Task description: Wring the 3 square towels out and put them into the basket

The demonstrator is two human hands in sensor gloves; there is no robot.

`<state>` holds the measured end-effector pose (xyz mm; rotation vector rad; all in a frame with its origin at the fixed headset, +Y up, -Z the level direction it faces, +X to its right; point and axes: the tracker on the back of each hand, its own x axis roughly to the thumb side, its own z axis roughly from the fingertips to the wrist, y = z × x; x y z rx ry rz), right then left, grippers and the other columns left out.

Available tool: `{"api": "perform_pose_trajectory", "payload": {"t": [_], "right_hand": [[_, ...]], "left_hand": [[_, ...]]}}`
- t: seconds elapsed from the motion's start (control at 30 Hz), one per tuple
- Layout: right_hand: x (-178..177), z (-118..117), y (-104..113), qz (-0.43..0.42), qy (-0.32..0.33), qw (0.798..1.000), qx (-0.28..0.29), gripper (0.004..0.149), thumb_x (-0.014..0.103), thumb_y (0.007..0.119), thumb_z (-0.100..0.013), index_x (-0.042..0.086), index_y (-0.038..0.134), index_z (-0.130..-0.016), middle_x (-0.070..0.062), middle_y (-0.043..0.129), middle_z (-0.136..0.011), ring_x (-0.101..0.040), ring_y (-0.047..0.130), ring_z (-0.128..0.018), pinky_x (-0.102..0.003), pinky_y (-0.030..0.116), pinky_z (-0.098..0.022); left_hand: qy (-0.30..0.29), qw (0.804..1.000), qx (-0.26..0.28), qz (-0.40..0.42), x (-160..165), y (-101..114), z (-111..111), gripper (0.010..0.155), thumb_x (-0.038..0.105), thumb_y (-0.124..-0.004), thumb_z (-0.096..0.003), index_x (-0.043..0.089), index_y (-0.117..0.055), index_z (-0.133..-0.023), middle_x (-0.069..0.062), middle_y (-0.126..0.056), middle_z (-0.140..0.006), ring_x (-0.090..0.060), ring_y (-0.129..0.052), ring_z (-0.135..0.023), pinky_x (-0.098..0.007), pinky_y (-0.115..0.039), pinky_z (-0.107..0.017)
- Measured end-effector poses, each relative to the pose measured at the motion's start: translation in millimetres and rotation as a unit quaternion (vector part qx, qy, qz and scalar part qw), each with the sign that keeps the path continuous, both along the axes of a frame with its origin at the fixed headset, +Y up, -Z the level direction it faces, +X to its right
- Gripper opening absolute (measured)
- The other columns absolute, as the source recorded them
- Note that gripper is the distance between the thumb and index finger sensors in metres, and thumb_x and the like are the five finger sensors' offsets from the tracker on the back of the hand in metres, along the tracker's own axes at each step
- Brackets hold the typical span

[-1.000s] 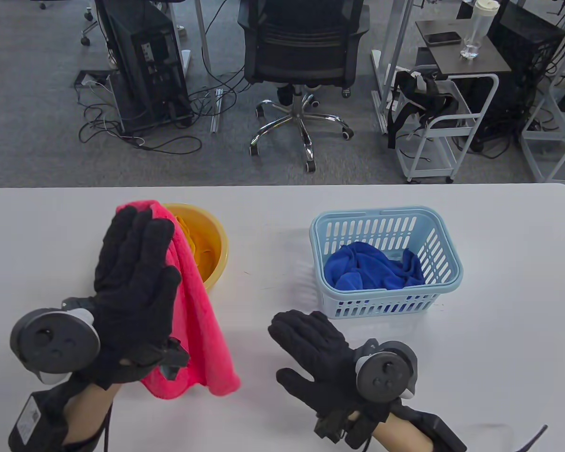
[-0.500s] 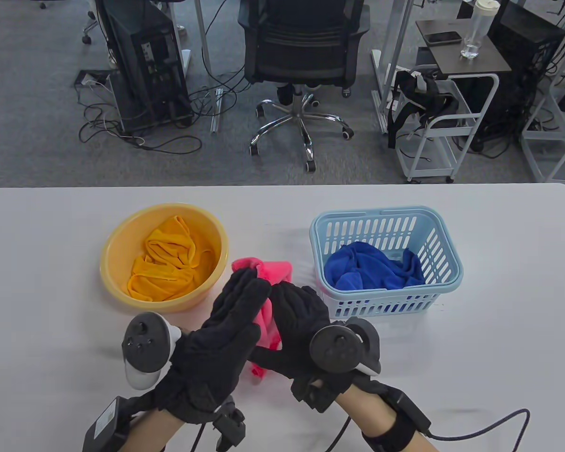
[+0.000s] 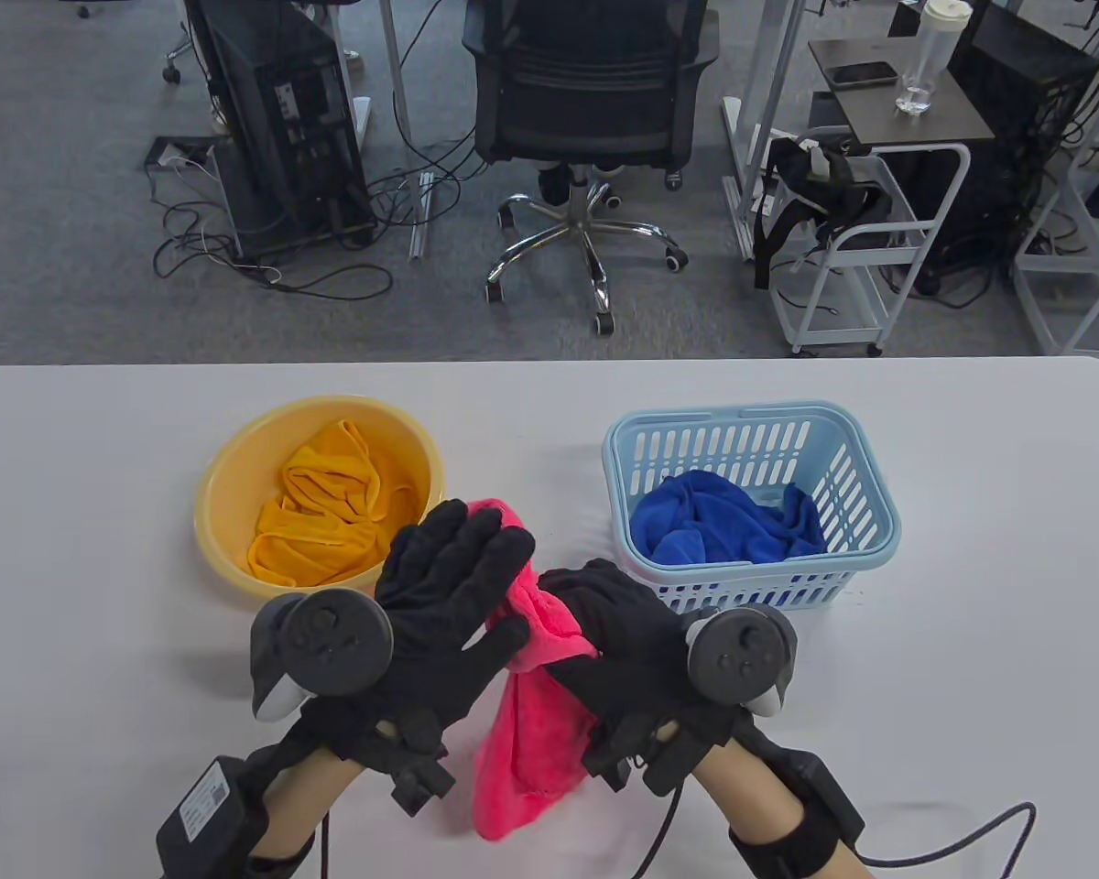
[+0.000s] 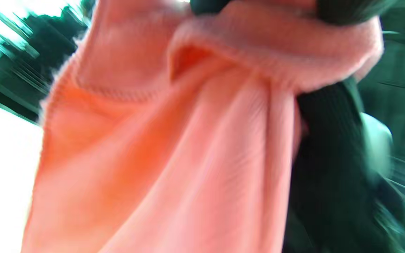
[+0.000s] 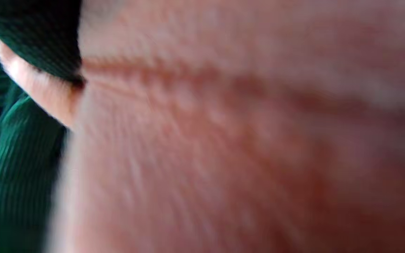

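A pink towel (image 3: 531, 732) hangs between both hands above the table's front middle, its lower end dangling toward the table. My left hand (image 3: 449, 595) lies over its upper left side, fingers stretched along it and thumb pressed against the cloth. My right hand (image 3: 618, 632) grips the towel from the right with curled fingers. Pink cloth fills the left wrist view (image 4: 174, 140) and the right wrist view (image 5: 241, 140). An orange towel (image 3: 330, 513) lies crumpled in the yellow bowl (image 3: 220, 494). A blue towel (image 3: 723, 526) lies in the light blue basket (image 3: 751, 412).
The bowl stands just left of the hands and the basket just to their right, both on the white table (image 3: 971, 549). A glove cable (image 3: 971, 824) loops on the table at the front right. Beyond the far edge stands an office chair (image 3: 595, 92).
My left hand carried the pink towel from over the bowl to the front middle. My right hand came in and took hold of it. The towel now hangs lower between the hands.
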<state>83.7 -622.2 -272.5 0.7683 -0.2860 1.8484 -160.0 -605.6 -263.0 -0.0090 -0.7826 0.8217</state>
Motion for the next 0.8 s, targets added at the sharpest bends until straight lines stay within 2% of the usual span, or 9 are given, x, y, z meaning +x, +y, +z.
{"api": "perform_pose_trajectory", "payload": {"t": [0.07,0.2,0.27,0.33,0.4,0.47,0.57,0.67,0.8], "right_hand": [[4,-5,0,-0.018,0.018,0.999,-0.037,0.046,0.058,0.074,-0.053,0.018,0.087,-0.071,-0.004,0.087,-0.086,-0.039,0.083,-0.083,-0.066,0.052,-0.069],[-1,-10,-12,0.000,0.043,0.996,-0.083,0.046,0.060,0.076,-0.053,0.018,0.091,-0.064,-0.005,0.091,-0.080,-0.040,0.087,-0.078,-0.066,0.055,-0.067],[-7,-10,-16,0.025,0.064,0.993,-0.091,0.047,0.060,0.076,-0.053,0.017,0.091,-0.063,-0.005,0.092,-0.080,-0.040,0.087,-0.078,-0.066,0.055,-0.067],[-6,-10,-16,0.025,0.051,0.994,-0.091,0.047,0.060,0.075,-0.052,0.017,0.091,-0.061,-0.005,0.093,-0.079,-0.040,0.088,-0.077,-0.066,0.055,-0.066],[-4,-12,-15,0.024,0.077,0.992,-0.095,0.047,0.061,0.077,-0.052,0.017,0.092,-0.059,-0.005,0.094,-0.076,-0.040,0.089,-0.075,-0.066,0.056,-0.066],[-2,-12,-15,0.037,0.103,0.988,-0.113,0.047,0.062,0.077,-0.051,0.018,0.092,-0.060,-0.005,0.093,-0.078,-0.041,0.088,-0.076,-0.066,0.055,-0.066],[-7,-11,-14,0.070,0.152,0.979,-0.119,0.047,0.062,0.082,-0.049,0.018,0.090,-0.064,-0.006,0.090,-0.083,-0.042,0.085,-0.080,-0.068,0.052,-0.067],[-17,-3,-10,0.177,0.178,0.961,-0.115,0.051,0.061,0.088,-0.046,0.017,0.084,-0.074,-0.007,0.081,-0.093,-0.045,0.077,-0.087,-0.070,0.045,-0.070],[-23,7,-7,0.258,0.115,0.958,-0.048,0.082,0.072,0.086,-0.044,0.018,0.065,-0.101,-0.008,0.056,-0.112,-0.047,0.063,-0.098,-0.071,0.038,-0.072]], "left_hand": [[-0.047,0.998,0.007,0.035,3,-16,-1,0.083,0.078,-0.066,-0.0460,0.054,-0.020,-0.110,0.013,-0.025,-0.124,-0.030,-0.006,-0.119,-0.057,0.000,-0.082],[-0.017,0.997,0.023,-0.078,6,-29,2,0.096,0.079,-0.068,-0.0458,0.055,0.010,-0.098,0.016,-0.004,-0.121,-0.028,0.003,-0.118,-0.057,0.004,-0.082],[0.072,0.994,0.068,-0.052,6,-30,6,0.092,0.073,-0.070,-0.0466,0.052,0.001,-0.102,0.015,-0.016,-0.121,-0.027,-0.005,-0.119,-0.056,-0.002,-0.084],[0.109,0.989,0.092,-0.038,3,-24,11,0.078,0.068,-0.071,-0.0482,0.052,-0.025,-0.109,0.017,-0.033,-0.121,-0.025,-0.015,-0.120,-0.054,-0.009,-0.086],[0.153,0.980,0.126,-0.020,-5,-14,17,0.059,0.063,-0.067,-0.0509,0.051,-0.050,-0.106,0.019,-0.043,-0.119,-0.023,-0.021,-0.121,-0.053,-0.014,-0.088],[0.196,0.966,0.167,0.015,-14,-4,22,0.053,0.060,-0.070,-0.0508,0.051,-0.060,-0.102,0.017,-0.052,-0.116,-0.025,-0.031,-0.120,-0.054,-0.021,-0.087],[0.205,0.959,0.195,0.035,-25,8,27,0.052,0.059,-0.072,-0.0513,0.054,-0.059,-0.101,0.019,-0.048,-0.117,-0.024,-0.027,-0.121,-0.053,-0.020,-0.088],[0.183,0.958,0.211,0.066,-24,11,32,0.051,0.055,-0.071,-0.0525,0.055,-0.055,-0.101,0.023,-0.064,-0.110,-0.022,-0.036,-0.120,-0.053,-0.024,-0.088],[0.173,0.965,0.179,0.083,-19,13,35,0.047,0.052,-0.073,-0.0526,0.048,-0.066,-0.099,0.014,-0.092,-0.073,-0.022,-0.081,-0.097,-0.051,-0.055,-0.080]]}}
